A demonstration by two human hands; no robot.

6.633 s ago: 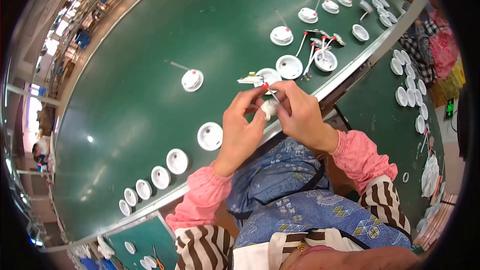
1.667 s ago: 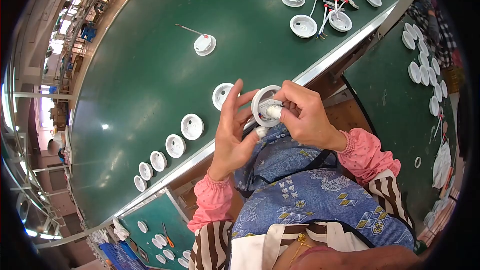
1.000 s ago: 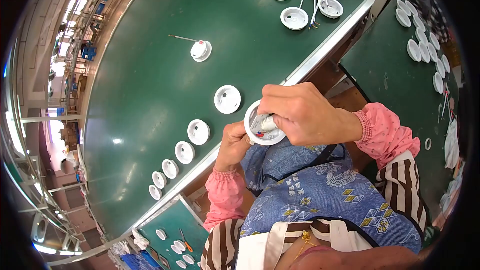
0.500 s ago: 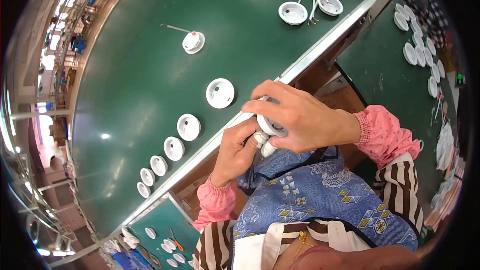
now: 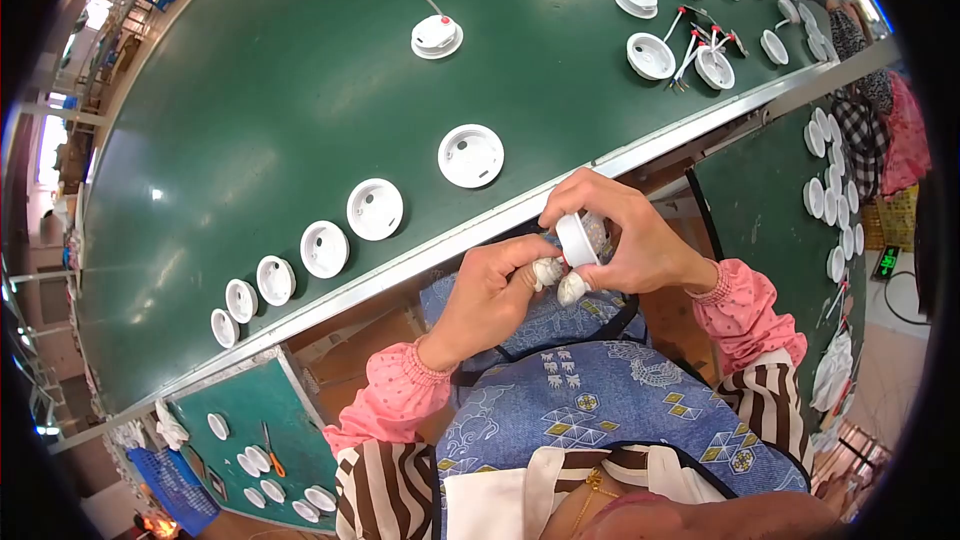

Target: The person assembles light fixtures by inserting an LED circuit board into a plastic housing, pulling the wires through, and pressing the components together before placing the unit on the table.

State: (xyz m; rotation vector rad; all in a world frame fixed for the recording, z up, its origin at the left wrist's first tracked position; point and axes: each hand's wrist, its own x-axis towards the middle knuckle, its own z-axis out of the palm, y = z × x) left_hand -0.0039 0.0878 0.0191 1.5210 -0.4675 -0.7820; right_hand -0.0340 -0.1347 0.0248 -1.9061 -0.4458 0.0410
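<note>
Held over my lap, just in front of the bench edge, is a white round plastic housing (image 5: 577, 240), tilted on its side. My right hand (image 5: 640, 240) grips it by the rim, with fingers above and a white-wrapped thumb below. My left hand (image 5: 490, 290) is closed against the housing's left side, its thumb wrapped in white too. A tiny red spot shows at those fingertips; what they pinch is too small to make out. The nearest housing on the bench is a white dish (image 5: 471, 156) with holes in its base. Several similar dishes (image 5: 375, 209) run in a line to the left.
The green bench (image 5: 300, 90) has a metal edge (image 5: 400, 250). A capped housing with a wire (image 5: 437, 37) stands farther back. Red-tipped wires (image 5: 690, 58) lie among dishes at right. Orange-handled scissors (image 5: 273, 455) and a blue basket (image 5: 175, 490) are lower left. Another person's sleeve (image 5: 905, 135) shows at right.
My view has turned, so the bench items appear shifted. The housing in my right hand has been tipped more onto its side, and my left fingers now meet its left side.
</note>
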